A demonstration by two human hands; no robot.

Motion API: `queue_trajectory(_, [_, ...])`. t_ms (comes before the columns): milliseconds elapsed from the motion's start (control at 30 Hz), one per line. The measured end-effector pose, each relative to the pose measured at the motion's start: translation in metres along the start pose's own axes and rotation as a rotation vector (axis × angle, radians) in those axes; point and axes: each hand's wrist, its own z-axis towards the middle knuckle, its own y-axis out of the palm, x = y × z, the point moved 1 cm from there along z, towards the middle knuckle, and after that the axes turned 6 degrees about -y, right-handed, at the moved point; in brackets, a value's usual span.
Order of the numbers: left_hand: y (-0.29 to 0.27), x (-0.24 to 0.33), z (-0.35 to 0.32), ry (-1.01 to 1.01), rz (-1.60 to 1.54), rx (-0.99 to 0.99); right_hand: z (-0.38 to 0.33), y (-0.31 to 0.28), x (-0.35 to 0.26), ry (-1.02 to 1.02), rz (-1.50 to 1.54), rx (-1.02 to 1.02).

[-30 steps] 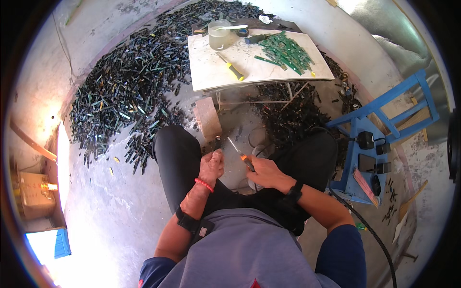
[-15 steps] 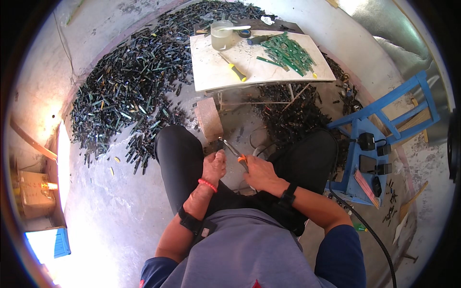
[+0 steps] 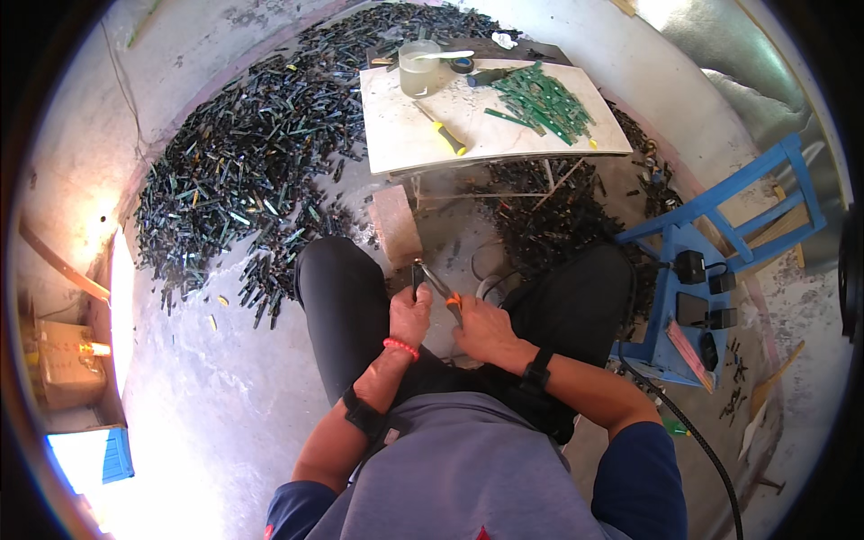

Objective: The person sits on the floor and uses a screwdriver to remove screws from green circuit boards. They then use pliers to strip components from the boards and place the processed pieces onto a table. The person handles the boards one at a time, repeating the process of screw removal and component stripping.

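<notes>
Between my knees, my left hand (image 3: 410,313) is closed around a small dark strip (image 3: 417,276), whose upper end sticks out above the fingers. My right hand (image 3: 488,329) grips pliers (image 3: 437,284) by their orange and black handles. The metal jaws reach left to the top of the dark strip; whether they bite on it is too small to tell. Just beyond the jaws a reddish brick-like block (image 3: 396,229) rests on the floor. My left wrist has a red bead bracelet (image 3: 401,347), and both wrists wear black straps.
Ahead stands a low white table (image 3: 396,144) with a jar of cloudy liquid (image 3: 418,70), a yellow-handled screwdriver (image 3: 446,137) and several green strips (image 3: 544,103). Dark strips (image 3: 243,171) cover the floor at left and under the table. On the right, a blue chair (image 3: 670,301) holds black devices.
My left hand has shifted slightly right and lower, so more of the dark strip shows. The right hand and pliers have barely moved.
</notes>
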Motion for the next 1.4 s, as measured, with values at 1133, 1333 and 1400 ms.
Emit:
queue_trajectory(1133, [0.008, 0.032, -0.016, 0.293, 0.419, 0.169, -0.001, -0.004, -0.011, 0.031, 0.086, -0.041])
queue_trajectory(1333, [0.006, 0.029, -0.015, 0.308, 0.398, 0.166, 0.001, 0.002, -0.008, 0.043, 0.289, -0.064])
queue_trajectory(1400, [0.006, 0.024, -0.014, 0.334, 0.397, 0.173, 0.002, 0.003, -0.009, 0.071, 0.340, -0.104])
